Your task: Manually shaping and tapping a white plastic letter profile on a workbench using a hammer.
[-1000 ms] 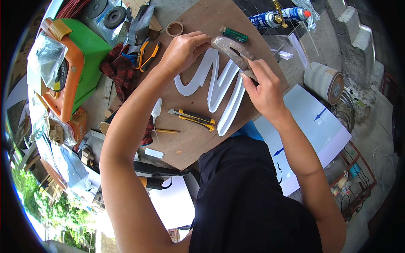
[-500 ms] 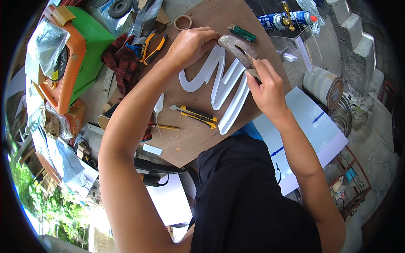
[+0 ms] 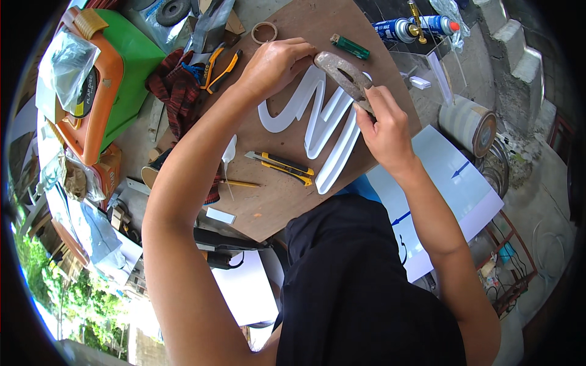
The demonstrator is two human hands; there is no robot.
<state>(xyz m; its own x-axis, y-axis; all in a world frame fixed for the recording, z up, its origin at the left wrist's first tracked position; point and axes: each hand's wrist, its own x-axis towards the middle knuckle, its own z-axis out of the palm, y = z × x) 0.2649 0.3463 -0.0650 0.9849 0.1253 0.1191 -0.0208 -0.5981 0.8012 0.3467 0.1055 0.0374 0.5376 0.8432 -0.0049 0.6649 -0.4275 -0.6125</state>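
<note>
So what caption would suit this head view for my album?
Left hand steadies a white zigzag piece on a brown board while right hand holds a worn tool.
</note>
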